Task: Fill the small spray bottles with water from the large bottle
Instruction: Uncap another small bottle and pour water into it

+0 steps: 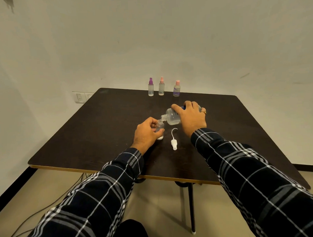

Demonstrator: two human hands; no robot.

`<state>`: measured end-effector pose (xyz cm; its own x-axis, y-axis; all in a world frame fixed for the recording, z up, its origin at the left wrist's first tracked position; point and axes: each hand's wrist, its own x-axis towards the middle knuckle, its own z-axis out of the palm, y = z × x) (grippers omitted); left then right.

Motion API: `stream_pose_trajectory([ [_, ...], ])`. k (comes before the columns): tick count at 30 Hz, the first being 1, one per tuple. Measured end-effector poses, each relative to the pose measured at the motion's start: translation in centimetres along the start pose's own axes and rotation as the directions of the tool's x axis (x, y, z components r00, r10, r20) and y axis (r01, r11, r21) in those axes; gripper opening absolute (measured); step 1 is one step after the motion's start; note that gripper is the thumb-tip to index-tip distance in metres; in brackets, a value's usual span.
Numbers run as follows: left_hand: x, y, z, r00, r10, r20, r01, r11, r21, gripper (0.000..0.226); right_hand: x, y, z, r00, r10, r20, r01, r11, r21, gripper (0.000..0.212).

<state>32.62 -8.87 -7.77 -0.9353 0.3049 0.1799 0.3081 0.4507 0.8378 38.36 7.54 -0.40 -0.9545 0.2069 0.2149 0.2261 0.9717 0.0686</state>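
Sleeves (101,191) frame the pour — left hand (147,133) pinches small bottle (160,126), right hand (191,117) grips tipped large bottle (171,116); next, level off gently.

A dark wooden table (99,124) fills the middle of the frame; a white switch plate (80,97) sits on the wall beside its far left corner; cables (48,206) trail over the floor, lower left.

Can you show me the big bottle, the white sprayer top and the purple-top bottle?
large bottle (171,117): head view, clear shoulder near its neck.
white sprayer top (174,144): head view, its nozzle body.
purple-capped bottle (150,89): head view, its clear body.
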Motion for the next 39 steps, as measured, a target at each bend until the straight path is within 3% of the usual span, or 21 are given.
stream_pose_trajectory([
  [39,0.36,-0.41,0.19,1.0,-0.002,0.008,0.002,1.0,-0.007,0.028,0.18,0.04,0.33,1.0,-0.002,-0.001,0.002,1.0,0.004,0.075],
])
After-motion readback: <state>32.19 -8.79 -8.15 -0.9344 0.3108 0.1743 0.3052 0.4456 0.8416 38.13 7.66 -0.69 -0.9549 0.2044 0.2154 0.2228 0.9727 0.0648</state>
